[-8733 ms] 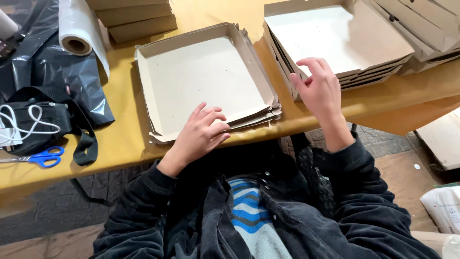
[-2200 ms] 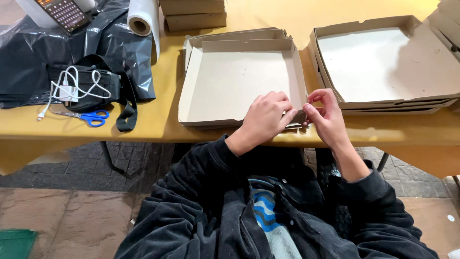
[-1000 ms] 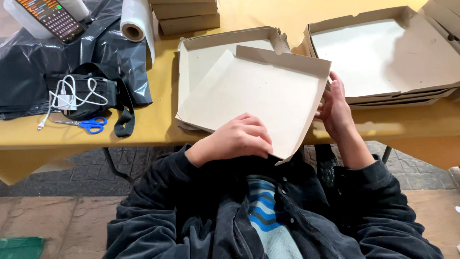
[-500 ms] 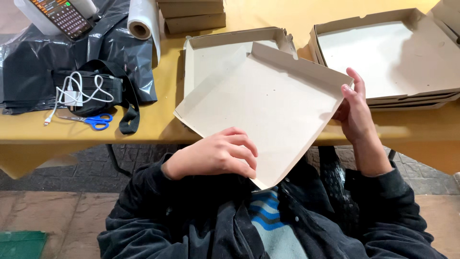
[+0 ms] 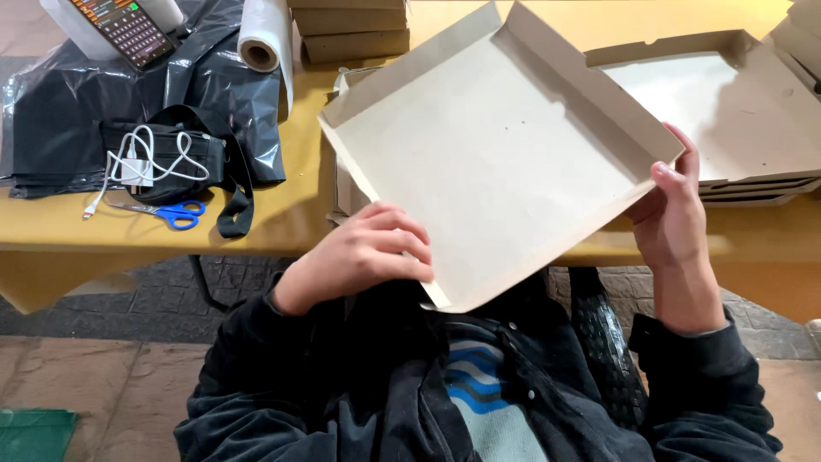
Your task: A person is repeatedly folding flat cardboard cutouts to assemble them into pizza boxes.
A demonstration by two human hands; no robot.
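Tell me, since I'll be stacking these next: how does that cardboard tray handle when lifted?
Probably light: the left hand and right hand hold the cardboard tray tilted by its edges. Fairly stiff, as the panel stays flat. The folded walls look thin, likely to bend.

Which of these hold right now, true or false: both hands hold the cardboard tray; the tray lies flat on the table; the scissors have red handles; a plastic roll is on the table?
1. Both hands hold the cardboard tray. True: left hand grips its near edge, right hand its right corner.
2. The tray lies flat on the table. False: it is lifted and tilted.
3. The scissors have red handles. False: blue.
4. A plastic roll is on the table. True.
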